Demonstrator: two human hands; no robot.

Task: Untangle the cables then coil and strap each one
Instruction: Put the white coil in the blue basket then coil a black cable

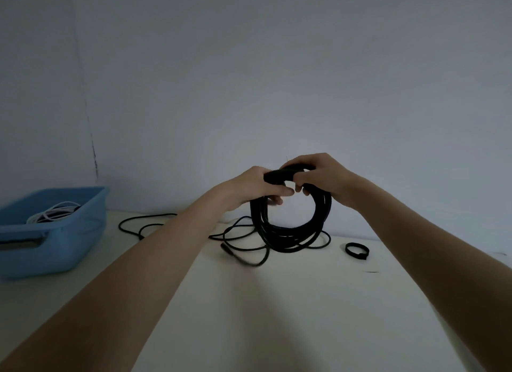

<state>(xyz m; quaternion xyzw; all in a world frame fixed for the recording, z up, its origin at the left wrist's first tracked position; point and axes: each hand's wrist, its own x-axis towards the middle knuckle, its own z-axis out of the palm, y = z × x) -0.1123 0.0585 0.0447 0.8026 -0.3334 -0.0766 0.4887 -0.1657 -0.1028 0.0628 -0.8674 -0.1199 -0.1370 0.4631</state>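
A black cable (291,227) is wound into an upright round coil at mid-frame, its top wrapped in a black strap (279,175), its loose end trailing left over the table. A second black strap (356,251), looped shut, lies flat just right of the coil. White cable (52,212) sits coiled in the bin at the left edge.

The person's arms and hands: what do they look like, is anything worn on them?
Both forearms are bare right to the bottom edge of the picture, with no sleeves showing. The left hand and the right hand have no gloves. No watch, bracelet or ring can be made out, though the light is dim.
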